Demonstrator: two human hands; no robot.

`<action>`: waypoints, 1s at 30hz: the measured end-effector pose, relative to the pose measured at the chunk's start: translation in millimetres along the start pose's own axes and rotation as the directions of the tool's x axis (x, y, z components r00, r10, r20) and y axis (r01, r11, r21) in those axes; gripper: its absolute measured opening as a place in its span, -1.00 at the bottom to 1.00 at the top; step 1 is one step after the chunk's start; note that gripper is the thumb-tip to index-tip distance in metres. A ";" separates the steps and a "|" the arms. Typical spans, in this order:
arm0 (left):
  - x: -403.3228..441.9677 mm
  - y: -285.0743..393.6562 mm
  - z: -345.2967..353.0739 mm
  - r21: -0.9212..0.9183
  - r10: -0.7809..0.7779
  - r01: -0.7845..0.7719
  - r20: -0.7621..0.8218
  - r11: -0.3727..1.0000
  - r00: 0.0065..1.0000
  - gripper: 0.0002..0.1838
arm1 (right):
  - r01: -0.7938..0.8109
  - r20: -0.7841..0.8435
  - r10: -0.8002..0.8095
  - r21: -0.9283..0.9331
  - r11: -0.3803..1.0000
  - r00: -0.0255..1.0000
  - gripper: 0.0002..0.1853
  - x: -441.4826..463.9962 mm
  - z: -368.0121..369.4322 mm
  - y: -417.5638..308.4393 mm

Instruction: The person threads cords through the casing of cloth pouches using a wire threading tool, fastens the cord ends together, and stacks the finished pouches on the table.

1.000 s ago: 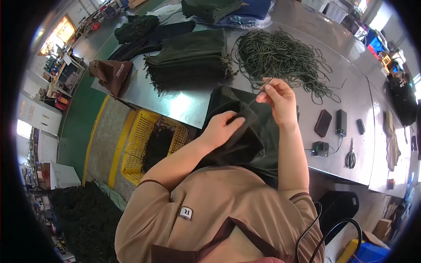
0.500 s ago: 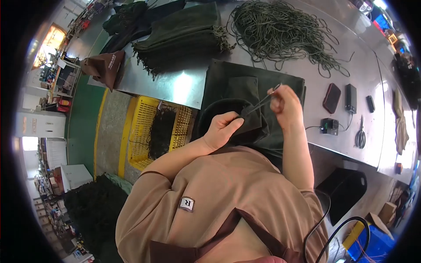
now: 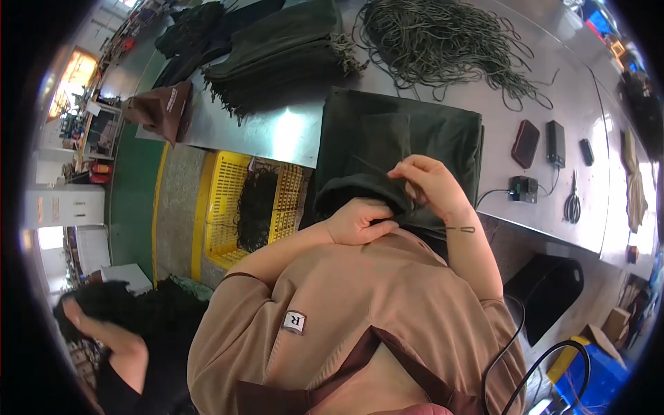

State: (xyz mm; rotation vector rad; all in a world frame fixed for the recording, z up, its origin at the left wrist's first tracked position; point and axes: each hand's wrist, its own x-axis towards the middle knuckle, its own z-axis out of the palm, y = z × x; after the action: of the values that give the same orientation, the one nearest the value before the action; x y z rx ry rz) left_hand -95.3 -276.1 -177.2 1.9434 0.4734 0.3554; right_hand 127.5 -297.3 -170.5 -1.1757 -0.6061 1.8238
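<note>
Dark green fabric (image 3: 443, 131) lies folded on the metal table in front of me, its near edge gathered into a rounded opening. My left hand (image 3: 360, 221) is closed on that near edge, its fingertips partly hidden in the cloth. Just to the right, my right hand (image 3: 429, 185) is closed above the opening, thumb and fingers pinched together. A thin dark strand runs from its fingertips over the fabric. A slim wire tool with a looped end (image 3: 467, 229) sticks out by my right wrist; its other end is hidden by the hand.
Tangled green cord (image 3: 443, 41) and stacked fringed fabric (image 3: 283, 62) lie farther back. To the right are a phone (image 3: 526, 144), a black box (image 3: 555, 144), a small camera (image 3: 523, 189) and scissors (image 3: 573, 204). A yellow crate (image 3: 225, 207) stands left. Another person's arm (image 3: 114, 339) is at lower left.
My right hand has moved down and left, close to the fabric opening, and the tool's loop now points towards my wrist. My left hand shifted slightly down. A co-worker's arm with dark material has appeared.
</note>
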 end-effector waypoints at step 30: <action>75.3 3.9 -80.4 -0.844 -0.421 -0.025 -0.293 0.536 0.858 -0.74 | 0.437 0.184 -0.434 0.025 0.899 0.882 -0.80 24.6 19.9 0.7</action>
State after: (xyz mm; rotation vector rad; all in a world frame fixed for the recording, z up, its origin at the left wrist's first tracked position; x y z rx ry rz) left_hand -64.8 -177.4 -138.9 0.8180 0.6857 0.7527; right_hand 104.8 -275.6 -174.1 -0.7989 -0.9159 1.5457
